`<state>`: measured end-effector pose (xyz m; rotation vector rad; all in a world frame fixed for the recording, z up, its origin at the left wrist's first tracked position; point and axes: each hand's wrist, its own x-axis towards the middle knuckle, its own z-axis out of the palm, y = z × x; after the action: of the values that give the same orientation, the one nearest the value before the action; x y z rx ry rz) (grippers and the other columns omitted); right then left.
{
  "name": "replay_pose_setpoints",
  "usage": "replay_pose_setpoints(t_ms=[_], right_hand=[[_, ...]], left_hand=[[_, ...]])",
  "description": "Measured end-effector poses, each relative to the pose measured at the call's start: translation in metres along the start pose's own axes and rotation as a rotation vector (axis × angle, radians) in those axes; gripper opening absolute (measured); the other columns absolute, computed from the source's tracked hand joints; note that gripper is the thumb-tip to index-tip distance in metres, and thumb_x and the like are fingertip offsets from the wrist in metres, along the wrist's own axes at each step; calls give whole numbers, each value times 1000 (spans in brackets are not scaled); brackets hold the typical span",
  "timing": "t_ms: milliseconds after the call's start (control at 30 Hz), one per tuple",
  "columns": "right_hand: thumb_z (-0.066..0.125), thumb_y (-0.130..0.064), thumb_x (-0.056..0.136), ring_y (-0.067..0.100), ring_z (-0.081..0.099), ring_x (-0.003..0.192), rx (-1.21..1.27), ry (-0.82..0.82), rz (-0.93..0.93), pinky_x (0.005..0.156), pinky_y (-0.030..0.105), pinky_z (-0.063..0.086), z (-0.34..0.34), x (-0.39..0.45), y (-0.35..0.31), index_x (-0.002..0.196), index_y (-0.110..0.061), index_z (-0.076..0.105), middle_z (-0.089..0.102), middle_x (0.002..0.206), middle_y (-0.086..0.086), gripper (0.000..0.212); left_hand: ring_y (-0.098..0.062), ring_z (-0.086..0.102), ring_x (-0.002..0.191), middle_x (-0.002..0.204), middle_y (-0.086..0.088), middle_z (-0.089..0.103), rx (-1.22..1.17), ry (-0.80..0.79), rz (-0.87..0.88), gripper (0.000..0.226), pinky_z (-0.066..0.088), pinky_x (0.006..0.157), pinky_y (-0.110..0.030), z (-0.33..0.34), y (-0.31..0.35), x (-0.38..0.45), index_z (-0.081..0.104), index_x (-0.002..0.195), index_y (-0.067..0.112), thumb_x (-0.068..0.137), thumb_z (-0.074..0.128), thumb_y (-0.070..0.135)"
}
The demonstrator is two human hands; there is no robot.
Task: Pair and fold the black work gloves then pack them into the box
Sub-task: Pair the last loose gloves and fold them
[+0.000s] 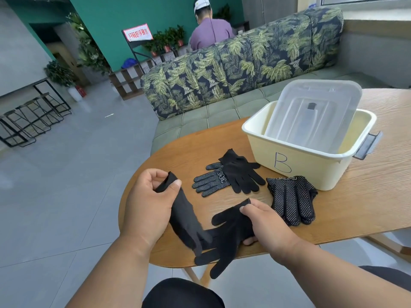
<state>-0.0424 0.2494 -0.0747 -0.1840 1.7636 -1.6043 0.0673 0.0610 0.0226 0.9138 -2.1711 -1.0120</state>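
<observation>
Head view, looking down at a rounded wooden surface (367, 196) with two bare hands at its near edge. The left hand (146, 205) is closed around the cuff of a plain black glove (185, 218), pinching it between thumb and fingers; this glove hangs from the cuff, its long axis running down and toward the right hand, fingers lowest. The right hand (264, 225) pinches the cuff of a second plain black glove (229, 232) against the surface; this one lies flat, cuff pointing away from the person, fingers spread toward the near edge and partly over it. The two gloves overlap between the hands. Beyond the hands lies a loose pair (226, 176), one dotted palm up, one plain, crossed over each other. Just beyond the right hand sits a stacked dotted pair (291, 200), fingers pointing toward the person. Farther out, past the right hand, stands a cream box marked B (295, 158), a clear lid (311, 116) tilted inside it. The gloves look thin, light and limp, likely to drape and slide rather than hold a fold; the knitted cuff seems the firmest place to grip.
</observation>
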Motion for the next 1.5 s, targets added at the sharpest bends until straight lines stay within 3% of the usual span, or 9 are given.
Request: replay_pose_setpoints(t_ms=[133, 467, 733, 900, 1100, 1267, 1367, 1433, 1500], right_hand=[[46, -26, 105, 21, 70, 90, -11, -2, -3, 63, 29, 60, 0, 2, 2, 106, -17, 67, 74, 99, 7, 24], [47, -28, 105, 21, 73, 92, -12, -10, -9, 62, 29, 59, -3, 5, 4, 107, -19, 68, 77, 96, 2, 24], [48, -32, 105, 22, 72, 89, -84, 5, -48, 63, 29, 61, -1, 9, 9, 104, -24, 66, 75, 100, 4, 20], [53, -33, 102, 29, 73, 93, -106, 30, -57, 64, 33, 64, -3, 10, 11, 101, -20, 66, 75, 98, 10, 18], [55, -33, 102, 29, 72, 93, -131, 40, -56, 60, 29, 61, -1, 10, 11, 100, -18, 64, 74, 100, 12, 18], [53, -32, 105, 21, 73, 90, -99, 37, -58, 59, 26, 59, -3, 10, 8, 101, -20, 65, 75, 98, 3, 17], [51, -30, 104, 20, 73, 90, -92, 29, -55, 58, 26, 59, -6, 9, 7, 100, -21, 66, 77, 95, 1, 18], [50, -27, 103, 22, 74, 90, -92, 31, -55, 57, 28, 60, -8, 11, 7, 100, -18, 66, 77, 94, 4, 19], [50, -26, 99, 26, 73, 91, -106, 40, -55, 56, 29, 59, -9, 12, 8, 101, -14, 65, 75, 95, 11, 19]], left_hand=[[-7, 70, 83, 92, 14, 70, 9, 44, 52, 29, 57, 62, -29, 7, 12, -9, 57, 108, 45, 89, 78, 39], [-7, 63, 100, 106, 14, 67, -82, 67, -98, 25, 43, 66, -23, 12, -2, 2, 64, 112, 38, 94, 68, 21], [4, 64, 89, 92, 25, 69, 130, 43, 93, 33, 50, 66, -16, 6, 15, 2, 65, 99, 41, 95, 57, 10], [-6, 60, 105, 99, 23, 64, 249, 73, 225, 43, 53, 86, -27, 9, 15, 11, 66, 97, 42, 96, 52, 2], [-14, 58, 106, 94, 26, 62, 341, -2, 333, 48, 52, 95, -43, 42, 10, 47, 71, 99, 33, 90, 46, -7], [-24, 48, 127, 130, 6, 59, 534, -123, 330, 55, 42, 108, -40, 80, -5, 69, 66, 123, 29, 85, 49, -7], [-23, 45, 129, 137, 6, 56, 556, -164, 368, 54, 40, 112, -41, 100, -8, 63, 62, 130, 29, 84, 54, 1], [-18, 47, 127, 136, 8, 55, 516, -295, 334, 42, 42, 110, -40, 116, -8, 56, 62, 129, 31, 91, 57, 13], [-10, 56, 110, 131, 10, 55, 391, -452, 205, 34, 49, 96, -34, 131, -9, 50, 62, 128, 34, 96, 59, 24]])
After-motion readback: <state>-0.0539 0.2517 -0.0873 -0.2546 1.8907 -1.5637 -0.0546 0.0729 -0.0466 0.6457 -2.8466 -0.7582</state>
